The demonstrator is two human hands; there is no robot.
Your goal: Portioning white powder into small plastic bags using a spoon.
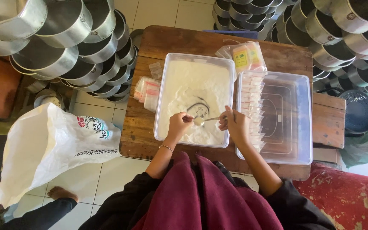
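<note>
Home food-packing workshop: stacked metal baking tins [64, 47], powder tub [194, 68], sachets [252, 106].

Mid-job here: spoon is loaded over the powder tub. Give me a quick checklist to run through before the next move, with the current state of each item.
1. Spoon loaded: ok, a heap of white powder sits in its bowl.
2. Right hand grips the spoon handle: ok, fingers closed on its end.
3. Left hand holds an open packet at the spoon: cannot tell, whatever it pinches is too small to see.
4. Spoon over the powder tub, so spills fall back in: ok.
5. Second tub ready for filled packets: ok, a row of packets lines its left side and the rest is bare.
6. Spare packets within reach: ok, beside the powder tub on the wooden table.
</note>
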